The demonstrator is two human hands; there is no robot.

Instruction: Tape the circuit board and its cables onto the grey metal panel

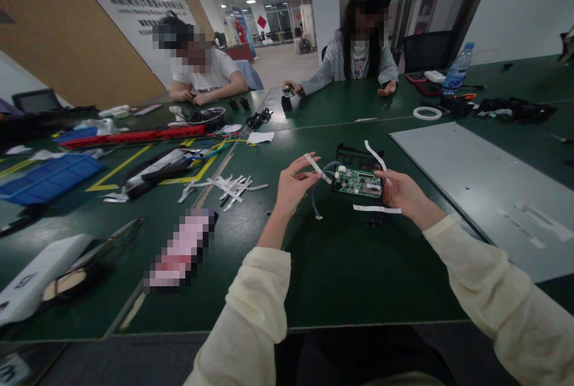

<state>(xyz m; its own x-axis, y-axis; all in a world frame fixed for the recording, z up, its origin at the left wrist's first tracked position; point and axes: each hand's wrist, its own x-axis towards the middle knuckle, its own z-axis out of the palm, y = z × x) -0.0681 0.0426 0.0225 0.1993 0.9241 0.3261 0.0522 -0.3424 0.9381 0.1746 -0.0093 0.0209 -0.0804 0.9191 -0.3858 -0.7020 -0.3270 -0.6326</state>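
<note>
A green tabletop strewn with tape scraps lies below. The left hand pinches a white tape strip. The right hand grips the circuit board, just above the surface. The strip may catch the thin cable and tug it loose.

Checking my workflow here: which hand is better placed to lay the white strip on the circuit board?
Probably the left hand: it pinches the white strip beside the circuit board, while the right hand steadies that board.

pink object too blurred for identification
</note>
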